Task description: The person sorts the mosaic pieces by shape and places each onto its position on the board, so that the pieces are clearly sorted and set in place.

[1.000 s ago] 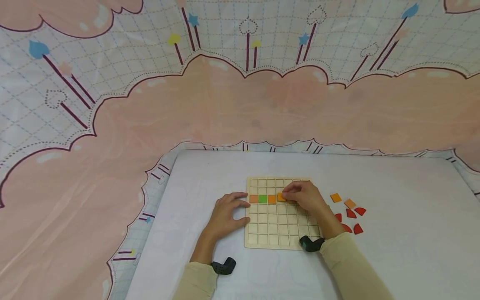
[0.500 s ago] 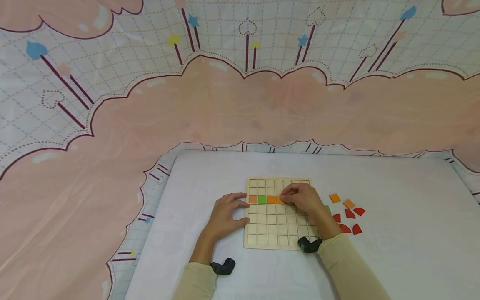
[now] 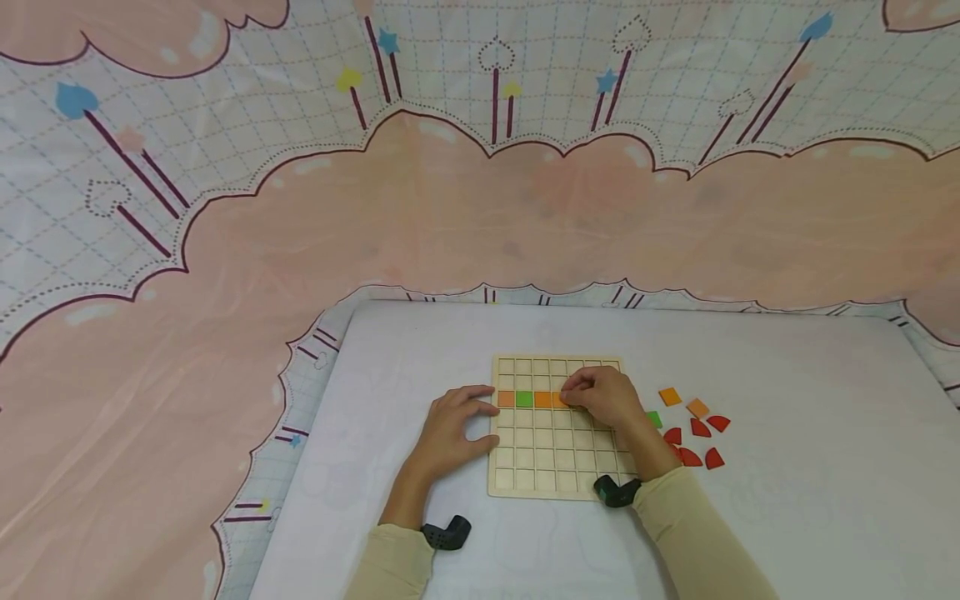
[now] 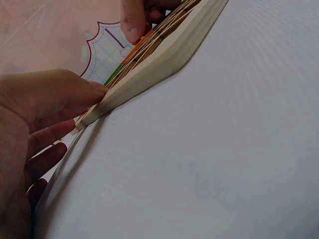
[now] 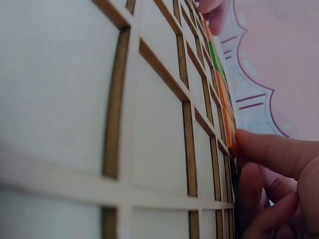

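Observation:
A wooden grid board [image 3: 545, 481] lies on the table. In its third row from the back sit a light orange square tile [image 3: 506, 399], a green one [image 3: 524, 399] and an orange one [image 3: 542, 400]. Beside them, my right hand [image 3: 611, 396] has thumb and fingers on another orange square tile [image 3: 557, 400], partly covered by the fingertips. The right wrist view has the thumb [image 5: 264, 147] touching that tile's edge. My left hand [image 3: 450, 429] rests against the board's left edge, fingers extended and thumb apart; the left wrist view shows the thumb [image 4: 75, 94] at the rim.
Right of the board lie loose pieces: an orange square [image 3: 670, 397], a light orange square [image 3: 697, 407], a green piece [image 3: 655, 419] partly behind the right forearm, and several red quarter-circle pieces [image 3: 715, 458]. The white table [image 3: 825, 467] ends at a patterned cloth [image 3: 450, 217].
The orange tile at my right fingertips has shifted slightly left and lies flush beside its neighbour. The right forearm has drifted slightly left, uncovering more loose pieces. The left hand stays put.

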`<state>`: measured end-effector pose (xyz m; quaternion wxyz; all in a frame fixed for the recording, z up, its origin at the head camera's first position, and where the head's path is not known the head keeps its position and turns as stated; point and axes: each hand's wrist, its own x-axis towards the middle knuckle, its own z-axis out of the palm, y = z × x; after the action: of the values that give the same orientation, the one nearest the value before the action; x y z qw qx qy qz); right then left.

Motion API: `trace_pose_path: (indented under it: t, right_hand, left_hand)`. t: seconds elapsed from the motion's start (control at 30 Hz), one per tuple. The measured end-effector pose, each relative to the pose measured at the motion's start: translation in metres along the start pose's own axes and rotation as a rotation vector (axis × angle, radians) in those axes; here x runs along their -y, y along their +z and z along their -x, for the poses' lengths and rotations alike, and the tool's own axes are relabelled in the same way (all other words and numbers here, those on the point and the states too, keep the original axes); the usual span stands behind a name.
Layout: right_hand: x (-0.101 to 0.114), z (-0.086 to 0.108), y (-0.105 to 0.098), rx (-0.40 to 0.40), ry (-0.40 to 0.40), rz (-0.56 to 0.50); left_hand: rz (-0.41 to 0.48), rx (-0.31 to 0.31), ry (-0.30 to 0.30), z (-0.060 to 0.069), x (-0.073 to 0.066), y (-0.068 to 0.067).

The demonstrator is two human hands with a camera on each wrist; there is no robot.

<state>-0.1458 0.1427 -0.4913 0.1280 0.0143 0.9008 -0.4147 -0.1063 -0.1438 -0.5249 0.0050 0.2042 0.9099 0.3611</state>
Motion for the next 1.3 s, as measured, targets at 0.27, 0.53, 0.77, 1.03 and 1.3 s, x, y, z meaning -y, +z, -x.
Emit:
trace_pose_path:
  t: [0.27, 0.53, 0.77, 1.03, 1.3]
  right_hand:
    - [-0.001, 0.002, -0.002, 0.030, 0.001, -0.040]
    - [-0.001, 0.001, -0.003, 0.042, -0.017, -0.053]
    - [-0.002, 0.001, -0.002, 0.042, -0.002, -0.048]
    - [-0.003, 0.002, -0.005, 0.059, 0.000, -0.071]
    - [-0.011, 0.011, -0.025, 0.129, -0.037, -0.206]
  left_hand:
    - [0.001, -0.015, 0.015, 0.000, 0.000, 0.000]
    - [0.011, -0.007, 0.007, 0.000, -0.001, -0.001]
    - [0.020, -0.013, 0.014, -0.001, -0.001, -0.001]
    - [0.016, -0.004, 0.011, -0.001, -0.002, -0.001]
    - [0.008, -0.012, 0.012, -0.001, -0.002, 0.000]
